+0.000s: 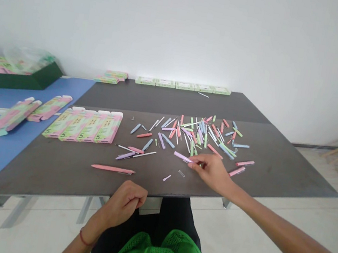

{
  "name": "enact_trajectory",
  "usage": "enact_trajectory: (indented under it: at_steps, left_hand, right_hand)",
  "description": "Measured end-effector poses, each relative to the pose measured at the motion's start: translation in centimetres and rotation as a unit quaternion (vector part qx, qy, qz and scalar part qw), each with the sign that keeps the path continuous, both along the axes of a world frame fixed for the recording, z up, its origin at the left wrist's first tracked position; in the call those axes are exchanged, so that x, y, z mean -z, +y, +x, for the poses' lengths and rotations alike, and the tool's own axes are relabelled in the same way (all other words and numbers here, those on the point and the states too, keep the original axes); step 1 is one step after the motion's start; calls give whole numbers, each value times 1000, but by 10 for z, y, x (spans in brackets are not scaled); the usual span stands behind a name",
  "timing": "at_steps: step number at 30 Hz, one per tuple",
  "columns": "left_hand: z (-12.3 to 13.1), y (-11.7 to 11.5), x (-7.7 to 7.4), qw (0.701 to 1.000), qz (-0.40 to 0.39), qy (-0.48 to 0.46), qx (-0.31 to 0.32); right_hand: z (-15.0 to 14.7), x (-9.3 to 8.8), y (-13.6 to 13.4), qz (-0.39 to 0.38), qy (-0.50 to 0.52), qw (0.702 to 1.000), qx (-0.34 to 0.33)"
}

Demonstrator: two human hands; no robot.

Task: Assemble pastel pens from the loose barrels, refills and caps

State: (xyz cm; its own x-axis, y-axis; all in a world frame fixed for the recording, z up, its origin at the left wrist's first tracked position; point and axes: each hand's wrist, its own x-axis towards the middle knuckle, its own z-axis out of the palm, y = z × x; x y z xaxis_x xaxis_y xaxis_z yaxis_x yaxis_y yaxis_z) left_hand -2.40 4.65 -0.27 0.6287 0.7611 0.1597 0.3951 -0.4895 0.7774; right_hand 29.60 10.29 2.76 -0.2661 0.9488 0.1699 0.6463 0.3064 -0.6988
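Lilac pen barrel [182, 157] lies at the right hand's [208, 170] 9 o'clock, its long axis running almost sideways, with that hand's fingertips [194, 158] pinched on its near end. Left hand [122, 204], curled into a fist, hovers at 6 o'clock by the edge of the dark tabletop [277, 169]; loose pastel pen parts [200, 133] scatter toward 12 o'clock.
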Motion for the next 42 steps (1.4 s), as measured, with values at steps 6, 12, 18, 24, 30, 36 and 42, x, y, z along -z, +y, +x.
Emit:
enact_trajectory:
  at_steps: [6, 12, 18, 24, 30, 36, 42]
  left_hand:
    - [0, 0, 3, 1000, 1, 3, -3]
    - [0, -3, 2, 1000, 11, 16, -14]
    - [-1, -2, 5, 1000, 6, -5, 1]
    - [-1, -1, 6, 1000, 10, -16, 6]
    - [-2, -1, 6, 1000, 5, -27, 14]
    - [-1, -2, 6, 999, 4, -33, 12]
    - [0, -2, 4, 999, 10, -43, 5]
  right_hand:
    - [-23, 14, 17, 103, -105, 987, -72]
    - [-24, 23, 35, 123, -152, 970, -144]
    - [-18, 22, 35, 167, -235, 949, -127]
    - [-18, 9, 36, 171, -313, 931, -84]
    - [-10, -22, 98, 99, -257, 959, 63]
    - [-33, -20, 149, -5, -280, 954, 108]
    - [-48, -12, 163, -56, -305, 940, 141]
